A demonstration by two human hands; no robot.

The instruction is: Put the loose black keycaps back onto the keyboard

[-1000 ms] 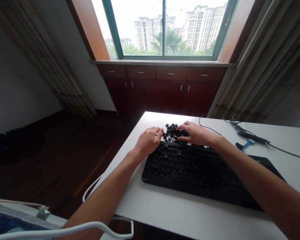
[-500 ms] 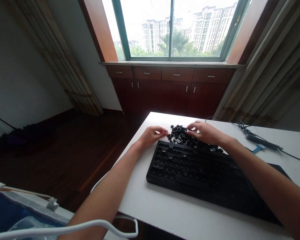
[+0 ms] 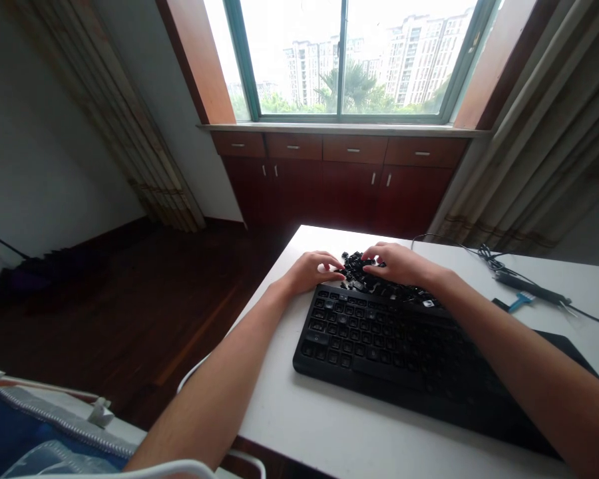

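A loose pile of small black keycaps (image 3: 353, 263) lies on the white table behind a black keyboard (image 3: 379, 379). Many key positions on the keyboard's left part show bare sockets. My left hand (image 3: 310, 271) rests at the pile's left edge, thumb and forefinger parted, their tips by the nearest keycaps. Over the middle of the pile is my right hand (image 3: 399, 261), its thumb and forefinger apart above the caps. I make out nothing held in either hand. My right forearm covers part of the keyboard's right side.
Right of the pile lie a blue brush (image 3: 522, 301) and a black corded tool (image 3: 532, 287) with its cable. A white cable or tube (image 3: 180, 468) runs by my left forearm. Beyond the table stands a red-brown cabinet (image 3: 349, 186) under a window.
My left hand has shifted slightly right, and its thumb and forefinger, pressed together before, are now parted. My right hand has moved left over the pile, closer to the left one.
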